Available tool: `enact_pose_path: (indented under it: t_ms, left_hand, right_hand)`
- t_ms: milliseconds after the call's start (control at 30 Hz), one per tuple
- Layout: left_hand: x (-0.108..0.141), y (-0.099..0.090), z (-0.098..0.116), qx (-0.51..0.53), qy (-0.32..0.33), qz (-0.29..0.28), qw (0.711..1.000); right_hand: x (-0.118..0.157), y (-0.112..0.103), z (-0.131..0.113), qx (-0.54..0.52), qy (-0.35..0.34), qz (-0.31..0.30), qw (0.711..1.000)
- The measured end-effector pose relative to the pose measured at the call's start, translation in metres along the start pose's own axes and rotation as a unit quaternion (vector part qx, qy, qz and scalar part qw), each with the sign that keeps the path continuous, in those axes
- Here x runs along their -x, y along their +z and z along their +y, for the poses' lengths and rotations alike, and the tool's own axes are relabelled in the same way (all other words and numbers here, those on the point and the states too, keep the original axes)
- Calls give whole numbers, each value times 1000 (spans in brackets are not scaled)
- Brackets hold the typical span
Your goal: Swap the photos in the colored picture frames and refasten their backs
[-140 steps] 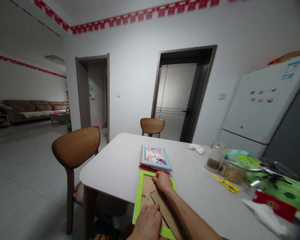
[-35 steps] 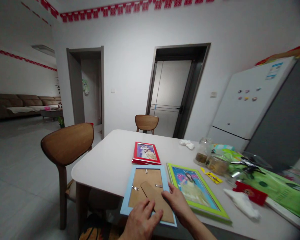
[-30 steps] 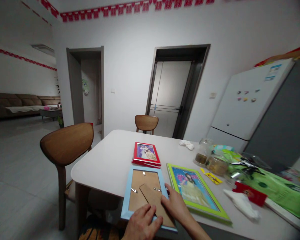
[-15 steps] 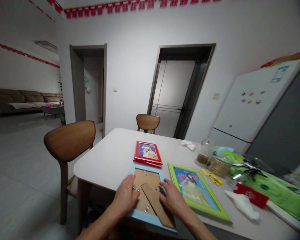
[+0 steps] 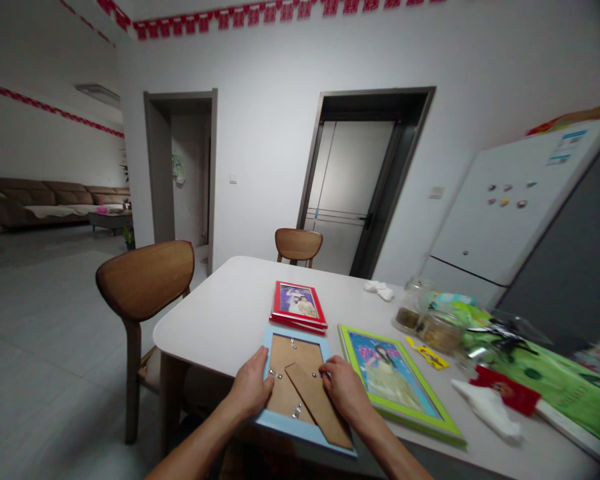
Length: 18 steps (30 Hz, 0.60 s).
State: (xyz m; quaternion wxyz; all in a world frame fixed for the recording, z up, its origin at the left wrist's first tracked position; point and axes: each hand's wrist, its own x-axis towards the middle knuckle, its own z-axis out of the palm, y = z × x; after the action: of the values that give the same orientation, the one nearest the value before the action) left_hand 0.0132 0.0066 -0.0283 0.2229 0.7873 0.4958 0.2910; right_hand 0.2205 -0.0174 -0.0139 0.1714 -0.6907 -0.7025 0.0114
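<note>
A light-blue picture frame [image 5: 290,421] lies face down at the table's near edge, its brown backing board and slanting stand [image 5: 316,408] showing. Small metal clips sit along its sides. My left hand [image 5: 251,384] grips the left side of the frame, the thumb over the backing near the left clip [image 5: 276,374]. At the opposite side, my right hand [image 5: 344,385] has its fingers curled and pinched at the right clip [image 5: 315,375], which they partly cover. Just beyond the blue frame are stacked red picture frames [image 5: 299,303]. A green picture frame [image 5: 403,383] lies face up to the right.
On the white table [image 5: 220,307], glass jars [image 5: 410,308], a yellow packet [image 5: 430,355], a red packet [image 5: 507,392], crumpled tissue [image 5: 487,408] and a green bag [image 5: 550,373] crowd the right side. Wooden chairs [image 5: 147,280] stand at the left and far sides.
My right hand's fingers have drawn together at the right clip, where they were more spread before. My left hand has settled around the frame's left edge. The view has shifted slightly.
</note>
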Motion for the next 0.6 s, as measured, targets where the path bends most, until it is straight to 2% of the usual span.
enact_pose_path:
  t_ms: [100, 300, 500, 600]
  left_hand:
    - [1, 0, -2, 4, -2, 7, 1000]
    - [2, -2, -5, 12, -2, 11, 1000]
    - [3, -2, -4, 13, -3, 11, 1000]
    - [3, -1, -4, 13, -12, 10, 1000]
  right_hand:
    - [-1, -3, -2, 3, 4, 3, 1000]
    - [-6, -6, -4, 17, -7, -34, 999]
    - [-10, -1, -6, 45, 0, -4, 999]
    - [-7, 2, -18, 54, -16, 10, 998]
